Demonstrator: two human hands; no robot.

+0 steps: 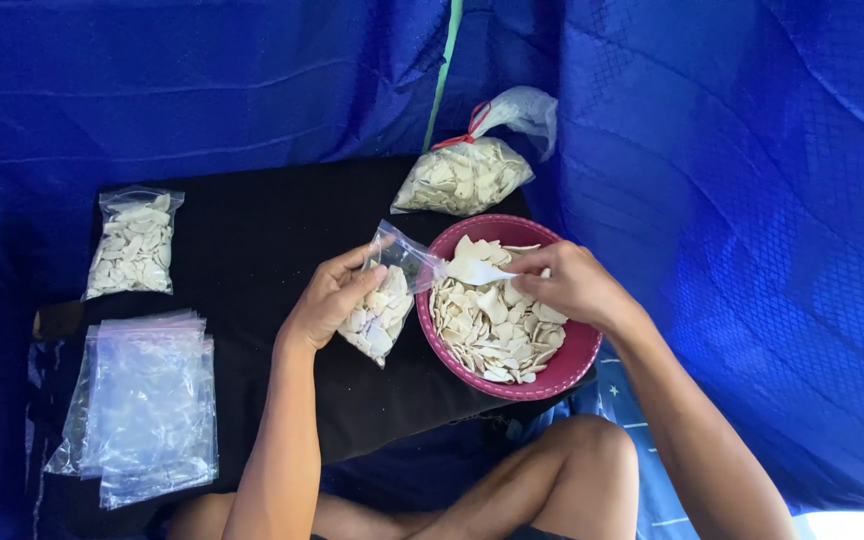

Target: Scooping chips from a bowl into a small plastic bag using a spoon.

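Observation:
My left hand (333, 297) grips a small clear plastic bag (384, 300), partly filled with pale flat chips, and holds its mouth open toward the bowl. My right hand (564, 282) pinches one pale chip (475, 271) at the bag's mouth, above the rim of a dark pink round bowl (570, 362). The bowl holds a heap of the same pale chips (497, 330) and sits on a black cloth (262, 250).
A filled, sealed small bag (134, 245) lies at the left of the cloth. A stack of empty clear bags (147, 405) lies at front left. A larger tied bag of chips (464, 175) rests behind the bowl. Blue fabric (732, 150) surrounds everything. My knee (582, 455) is below the bowl.

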